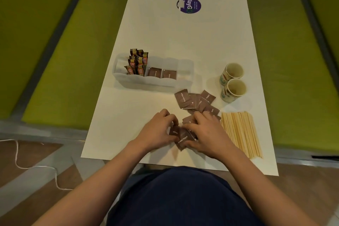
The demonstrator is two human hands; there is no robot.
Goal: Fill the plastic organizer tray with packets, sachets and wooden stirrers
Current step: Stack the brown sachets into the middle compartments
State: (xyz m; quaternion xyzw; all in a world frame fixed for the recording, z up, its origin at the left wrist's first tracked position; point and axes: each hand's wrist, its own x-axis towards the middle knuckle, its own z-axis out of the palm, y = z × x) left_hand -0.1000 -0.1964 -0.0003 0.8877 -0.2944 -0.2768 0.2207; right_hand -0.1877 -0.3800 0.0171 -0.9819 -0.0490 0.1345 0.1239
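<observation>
A clear plastic organizer tray (126, 77) stands on the white table. Tall dark stick packets (138, 62) stand upright in its left part, and brown sugar sachets (162, 74) stand in two middle compartments. Its right end compartment looks bare. Loose brown sachets (196, 100) lie scattered in front of the tray. My left hand (157, 130) and my right hand (207, 134) together hold a small stack of brown sachets (181, 136) near the table's front edge. A bundle of wooden stirrers (242, 134) lies flat just right of my right hand.
Two paper cups (233, 82) stand at the right of the table, behind the stirrers. A round purple sticker (189, 5) marks the far middle of the table (183, 38). Green cushioned benches (55, 51) run along both sides. A white cord (27, 166) lies on the floor at left.
</observation>
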